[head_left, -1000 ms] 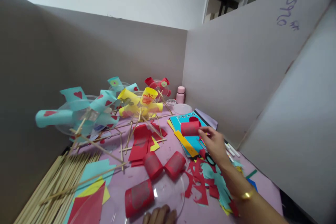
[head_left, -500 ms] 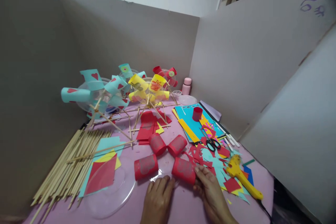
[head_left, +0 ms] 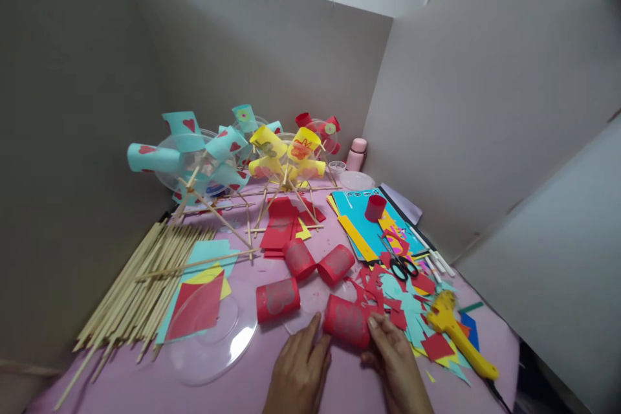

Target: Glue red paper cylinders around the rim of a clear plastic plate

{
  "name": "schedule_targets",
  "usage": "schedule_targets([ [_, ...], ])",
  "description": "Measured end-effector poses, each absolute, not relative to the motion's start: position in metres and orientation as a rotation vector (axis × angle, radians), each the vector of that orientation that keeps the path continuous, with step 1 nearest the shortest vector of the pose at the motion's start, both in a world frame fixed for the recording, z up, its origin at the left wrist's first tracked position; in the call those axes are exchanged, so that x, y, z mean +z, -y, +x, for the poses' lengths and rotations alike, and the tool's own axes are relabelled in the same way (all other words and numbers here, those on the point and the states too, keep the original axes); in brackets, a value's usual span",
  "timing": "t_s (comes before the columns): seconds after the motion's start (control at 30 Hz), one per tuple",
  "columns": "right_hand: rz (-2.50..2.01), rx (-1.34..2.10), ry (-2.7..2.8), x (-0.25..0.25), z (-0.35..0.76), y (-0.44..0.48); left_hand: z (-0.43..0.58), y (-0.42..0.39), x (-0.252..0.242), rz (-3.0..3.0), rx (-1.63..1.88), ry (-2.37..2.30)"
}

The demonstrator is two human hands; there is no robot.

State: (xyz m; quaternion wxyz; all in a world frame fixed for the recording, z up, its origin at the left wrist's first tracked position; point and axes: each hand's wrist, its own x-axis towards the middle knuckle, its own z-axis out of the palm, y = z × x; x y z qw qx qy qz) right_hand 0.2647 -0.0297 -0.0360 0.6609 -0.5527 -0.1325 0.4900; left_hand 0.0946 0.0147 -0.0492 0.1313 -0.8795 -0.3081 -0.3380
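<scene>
My right hand [head_left: 395, 356] pinches the right end of a red paper tube [head_left: 345, 321] that has a grey flower shape on its side. Thumb and fingers are closed on the paper. My left hand [head_left: 299, 369] lies just left of that tube, fingers stretched out over the near edge of a clear plastic disc [head_left: 310, 297]; whether it presses on the disc is hard to see. Around the disc sit more red tubes: one at the left [head_left: 278, 301], one at the back left [head_left: 299, 259] and one at the back right [head_left: 336, 264].
Bamboo sticks [head_left: 130, 284] and a clear lid [head_left: 204, 362] over coloured paper lie left. Finished pinwheels [head_left: 194, 162] stand behind. On the right are scissors [head_left: 402, 266], paper scraps [head_left: 405, 301], a yellow glue gun [head_left: 460, 336] with a cord, and a blue sheet [head_left: 359, 207].
The whole view has shifted, so things sit farther right and slightly higher. My left hand's fingers have turned toward the held red tube. My right hand keeps its pinch on that tube.
</scene>
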Motion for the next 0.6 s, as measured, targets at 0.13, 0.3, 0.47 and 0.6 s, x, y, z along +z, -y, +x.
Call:
schedule_targets([
  [0.13,-1.249,1.125,0.412,-0.0439,0.2667,0.0302,0.0945,-0.0155,-0.0467,-2.589,-0.951,0.913],
  [0.3,-1.267,1.149,0.527,-0.0401,0.2646,0.0311,0.0948,-0.0167,-0.0477,-2.575,-0.986,0.929],
  [0.47,-1.263,1.098,0.524,-0.0353,0.2619,0.0285,0.0942,-0.0166,-0.0493,-2.559,-0.961,0.908],
  [0.6,-1.279,1.095,0.508,-0.0373,0.2622,0.0267,0.0891,-0.0182,-0.0521,-2.561,-0.963,0.911],
])
